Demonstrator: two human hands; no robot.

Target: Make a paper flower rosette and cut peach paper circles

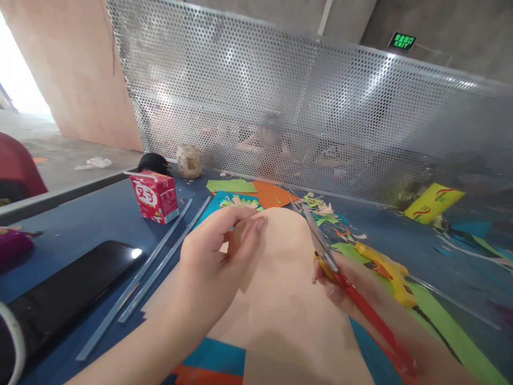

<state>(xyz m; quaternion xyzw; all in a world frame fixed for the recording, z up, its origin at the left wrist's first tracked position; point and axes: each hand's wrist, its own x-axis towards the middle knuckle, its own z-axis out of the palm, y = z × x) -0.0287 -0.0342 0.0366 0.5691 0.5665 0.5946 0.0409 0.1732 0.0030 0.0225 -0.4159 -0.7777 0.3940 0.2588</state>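
Observation:
A large peach-coloured sheet of paper [284, 267], rounded along its far edge, is spread in front of me over other sheets. My left hand [216, 256] is closed, thumb and fingers pinching the paper near its upper left edge. At the right side of the sheet, my right hand [340, 280] grips a pair of scissors [324, 246] with red and yellow handles. The blades point away from me, slightly parted, beside the paper's rounded corner. Cut scraps [320, 208] in green and peach lie just beyond.
To the left are clear glue sticks [160, 267], a black phone [72, 289] and a red drink carton [154, 197]. A glass jar [189, 161] stands behind. A yellow glue gun [390, 270] and yellow packet [433, 203] lie right. A perforated metal screen [240, 80] borders the table.

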